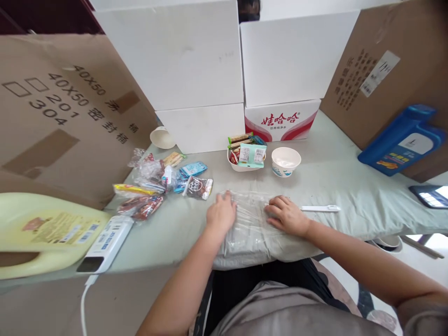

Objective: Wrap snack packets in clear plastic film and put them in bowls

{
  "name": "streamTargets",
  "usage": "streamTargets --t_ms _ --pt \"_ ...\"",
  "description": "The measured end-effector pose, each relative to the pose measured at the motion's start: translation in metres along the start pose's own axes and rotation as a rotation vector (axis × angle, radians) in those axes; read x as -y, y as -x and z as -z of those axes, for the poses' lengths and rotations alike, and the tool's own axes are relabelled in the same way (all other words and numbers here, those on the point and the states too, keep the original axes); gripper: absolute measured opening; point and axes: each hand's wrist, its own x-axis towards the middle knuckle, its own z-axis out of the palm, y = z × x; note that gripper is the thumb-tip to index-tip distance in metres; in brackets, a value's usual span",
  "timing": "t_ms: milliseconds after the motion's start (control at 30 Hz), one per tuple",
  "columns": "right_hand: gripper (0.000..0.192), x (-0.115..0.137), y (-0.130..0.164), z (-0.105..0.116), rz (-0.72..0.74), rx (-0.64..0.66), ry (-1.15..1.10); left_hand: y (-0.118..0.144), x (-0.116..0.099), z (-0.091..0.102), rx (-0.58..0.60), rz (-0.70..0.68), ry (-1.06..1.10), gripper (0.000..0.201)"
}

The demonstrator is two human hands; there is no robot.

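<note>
Clear, crinkled plastic is pressed flat under both hands: a transparent bag (pixel 249 224) lies at the near edge of the counter (pixel 336 182), straight ahead of the person. The fingers of the left hand (pixel 221 213) are laid loosely spread on the bag's left part, gripping nothing; those of the right hand (pixel 287 215) are slightly curled and rest on its right part, likewise closed on nothing. The two hands are kept near each other, with a strip of bag between them.

Just beside the right hand, at 3 o'clock, a white plastic strip (pixel 320 208) is seen on the pale green cloth. At 12 o'clock from the bag, a white bowl of snack packets (pixel 246 156) and an empty paper cup (pixel 286 161) are set side by side. At 10 o'clock a scatter of wrapped snacks (pixel 164 183) is spread out (some wrappers are too small to be read). At 8 o'clock a white power bank (pixel 105 243) is placed against a yellow jug (pixel 42 233). White foam boxes (pixel 196 70) and cardboard cartons (pixel 63 112) are stacked along the far side, and a blue jug (pixel 402 140) is leant at 2 o'clock.
</note>
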Motion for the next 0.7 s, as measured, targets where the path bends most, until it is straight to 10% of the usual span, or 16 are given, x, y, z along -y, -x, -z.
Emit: streamTargets --t_ms 100,333,567,700 --pt "0.055 0.003 0.004 0.010 -0.042 0.026 0.049 -0.012 0.007 0.003 -0.114 0.063 -0.075 0.052" --pt "0.046 0.002 -0.018 0.009 0.082 0.056 -0.077 0.016 -0.028 -0.024 -0.230 -0.472 0.043 0.023" --pt "0.106 -0.014 -0.018 -0.011 -0.240 0.103 0.143 0.021 0.005 -0.036 -0.128 -0.365 0.094 0.069" --pt "0.076 -0.010 -0.022 0.004 -0.223 -0.034 0.131 0.025 0.008 -0.029 -0.059 -0.342 0.072 0.080"
